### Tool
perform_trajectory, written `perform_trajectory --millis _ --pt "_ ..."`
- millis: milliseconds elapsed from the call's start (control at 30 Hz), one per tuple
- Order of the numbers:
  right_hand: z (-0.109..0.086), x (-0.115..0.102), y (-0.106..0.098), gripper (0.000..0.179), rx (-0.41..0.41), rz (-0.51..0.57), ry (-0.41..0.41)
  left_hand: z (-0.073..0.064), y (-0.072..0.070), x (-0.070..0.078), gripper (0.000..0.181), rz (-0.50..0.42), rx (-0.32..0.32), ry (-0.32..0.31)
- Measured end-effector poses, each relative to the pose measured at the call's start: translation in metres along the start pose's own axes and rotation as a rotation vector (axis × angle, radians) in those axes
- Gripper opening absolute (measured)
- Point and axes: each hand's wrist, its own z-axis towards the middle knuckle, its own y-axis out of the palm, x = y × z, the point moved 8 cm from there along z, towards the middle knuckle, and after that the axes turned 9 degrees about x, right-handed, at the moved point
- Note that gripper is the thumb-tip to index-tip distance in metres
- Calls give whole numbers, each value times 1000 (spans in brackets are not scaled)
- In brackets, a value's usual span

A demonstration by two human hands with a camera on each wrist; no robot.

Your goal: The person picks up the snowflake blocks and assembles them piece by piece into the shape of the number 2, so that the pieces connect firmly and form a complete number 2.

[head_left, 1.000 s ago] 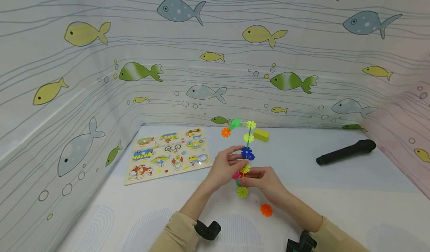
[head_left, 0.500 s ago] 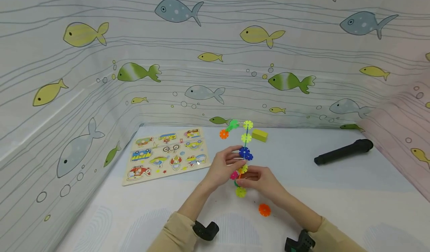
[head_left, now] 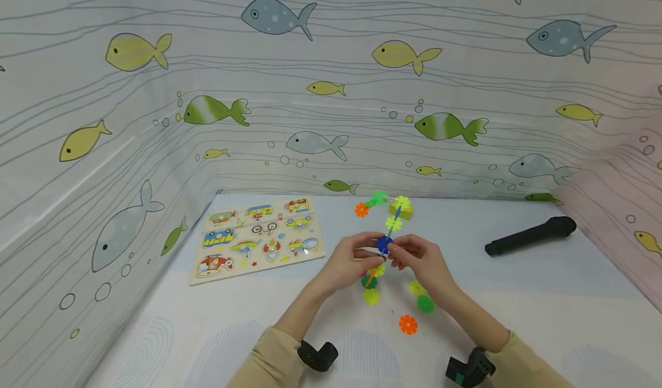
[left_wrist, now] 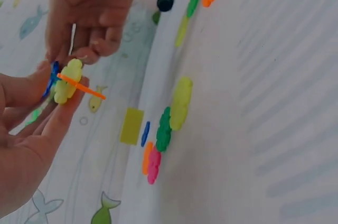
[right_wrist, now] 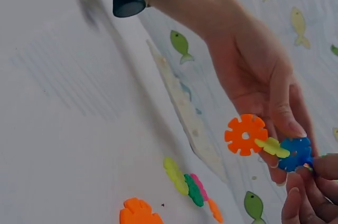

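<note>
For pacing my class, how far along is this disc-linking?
Done: a multicoloured chain of several pieces looks joined. In hand: the left hand and right hand pinch it near a blue disc. Left, probably: a loose orange disc and bright green disc lie on the table, unattached to it.

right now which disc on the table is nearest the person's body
The orange disc lying lowest in the head view; the others all sit higher there.
</note>
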Motion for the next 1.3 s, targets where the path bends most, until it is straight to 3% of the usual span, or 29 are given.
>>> perform_trajectory --millis 233,500,700,1300 --pt "1 -1 -6 32 -4 46 19 -1 4 -1 60 -17 -72 -7" --pt "5 -2 -16 35 18 66 26 -4 3 0 68 48 -174 -28" --pt "5 -3 -17 36 23 84 26 -3 4 2 57 50 -177 14" --pt "7 0 -17 38 1 87 53 -2 4 -1 55 127 -137 36"
